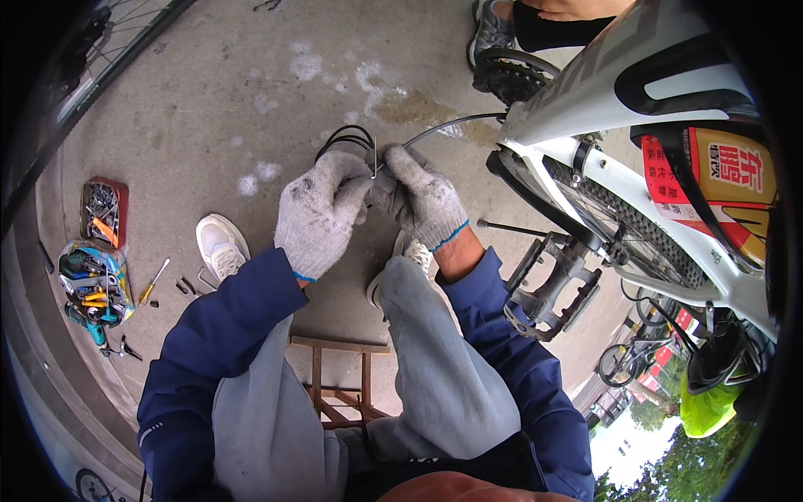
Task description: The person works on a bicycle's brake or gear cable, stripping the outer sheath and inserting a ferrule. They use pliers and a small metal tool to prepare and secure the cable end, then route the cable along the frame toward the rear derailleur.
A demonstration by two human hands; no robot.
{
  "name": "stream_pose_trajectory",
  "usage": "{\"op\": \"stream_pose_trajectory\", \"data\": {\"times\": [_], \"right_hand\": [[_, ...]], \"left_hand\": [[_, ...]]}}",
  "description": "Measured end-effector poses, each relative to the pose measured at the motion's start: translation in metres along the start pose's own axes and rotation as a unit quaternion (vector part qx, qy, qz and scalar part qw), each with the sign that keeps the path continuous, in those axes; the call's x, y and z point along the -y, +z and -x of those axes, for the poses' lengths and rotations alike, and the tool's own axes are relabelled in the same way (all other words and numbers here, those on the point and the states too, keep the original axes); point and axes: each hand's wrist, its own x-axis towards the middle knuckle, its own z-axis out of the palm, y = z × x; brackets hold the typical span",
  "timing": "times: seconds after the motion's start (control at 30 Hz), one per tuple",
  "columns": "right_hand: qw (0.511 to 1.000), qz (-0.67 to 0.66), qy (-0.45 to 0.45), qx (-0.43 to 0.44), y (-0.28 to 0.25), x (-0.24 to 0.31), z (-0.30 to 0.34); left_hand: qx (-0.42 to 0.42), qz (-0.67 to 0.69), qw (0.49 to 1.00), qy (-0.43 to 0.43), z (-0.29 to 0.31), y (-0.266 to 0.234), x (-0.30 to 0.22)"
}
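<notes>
Left of the white bicycle frame (548, 119), the right gloved hand (428, 199) pinches a black cable (456, 120) running to it; just leftward, the left gloved hand (322, 209) curls beside a thin metal rod (375, 156), its exact grip impossible to tell.

I count two gloved grips of my own, the left grip (324, 201) and the right grip (421, 197), with one thin metal rod (375, 156) between them. One black cable (452, 122) runs from my right grip to one white bicycle frame (539, 121) on that side. Below the grips are my two pale shoes (222, 241) and one wooden stool (339, 345). Left of my left grip are two containers, one red tin (125, 211) and one plastic-lined tub (130, 294), their contents too heaped to count, plus one yellow-handled screwdriver (148, 293). Beyond my right grip stands another person's one grey shoe (492, 35).
</notes>
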Motion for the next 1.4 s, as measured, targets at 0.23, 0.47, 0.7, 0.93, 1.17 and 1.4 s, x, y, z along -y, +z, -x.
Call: {"op": "stream_pose_trajectory", "data": {"times": [0.23,0.47,0.7,0.93,1.17,1.4], "right_hand": [[0.999,-0.024,0.028,0.031,-0.015,-0.001,-0.004],[0.993,-0.100,-0.020,0.060,-0.021,-0.017,-0.006],[0.991,-0.051,-0.022,0.124,-0.010,-0.004,0.000],[0.995,-0.068,-0.009,0.071,-0.016,-0.015,-0.009],[0.987,-0.114,0.006,0.117,-0.018,-0.014,-0.005],[0.994,-0.068,-0.018,0.078,-0.021,-0.015,-0.012]], "left_hand": [[0.000,0.007,1.000,0.000,0.000,0.004,0.001],[-0.008,-0.016,1.000,0.023,0.000,0.003,0.000],[-0.022,-0.020,0.999,0.034,0.001,0.001,-0.001],[-0.016,-0.018,0.999,0.037,-0.001,0.001,0.004],[-0.015,-0.032,0.998,0.058,-0.002,0.001,0.004],[-0.010,-0.031,0.998,0.045,-0.001,0.003,0.003]]}}
